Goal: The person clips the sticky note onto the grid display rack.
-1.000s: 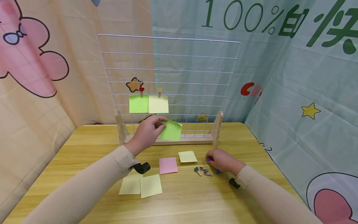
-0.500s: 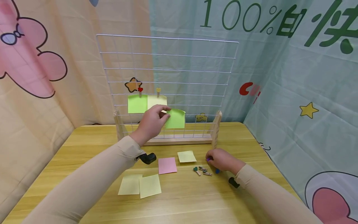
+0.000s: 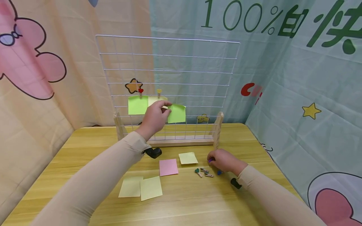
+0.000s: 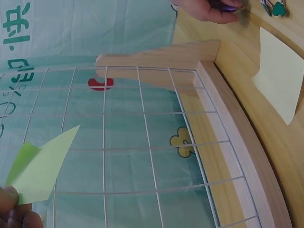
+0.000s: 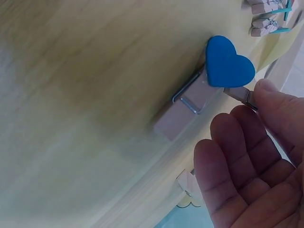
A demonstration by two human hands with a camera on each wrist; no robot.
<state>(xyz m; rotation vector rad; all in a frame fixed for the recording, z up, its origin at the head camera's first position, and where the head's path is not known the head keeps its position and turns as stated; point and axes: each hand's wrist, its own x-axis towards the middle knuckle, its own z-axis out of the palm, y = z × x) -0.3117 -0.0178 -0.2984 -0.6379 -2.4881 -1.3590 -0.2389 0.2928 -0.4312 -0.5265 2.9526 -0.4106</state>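
Observation:
My left hand point(image 3: 155, 117) pinches a green sticky note point(image 3: 177, 113) by its left edge, in front of the wire grid rack point(image 3: 198, 71). This note overlaps the lower right of a pale yellow note point(image 3: 152, 99) clipped on the grid. A brighter green note point(image 3: 137, 105) hangs left of that, under a red heart clothespin point(image 3: 140, 90); a yellow heart clothespin point(image 3: 159, 91) tops the pale one. Low over the table at right, my right hand point(image 3: 226, 161) pinches a small purple clothespin point(image 4: 230, 8) between thumb and fingertips. Beside it lies a blue heart clothespin point(image 5: 230, 64).
A pink note point(image 3: 168, 167) and a pale yellow note point(image 3: 188, 158) lie before the rack's wooden base point(image 3: 181, 142). Two more yellow notes point(image 3: 151, 188) overlap nearer the front left. Several small clothespins point(image 3: 208, 175) are left of my right hand. Printed curtains point(image 3: 282, 94) surround the table.
My left hand has raised the green note from near the rack's base up to beside the clipped notes. The right hand has stayed almost still with the purple clothespin.

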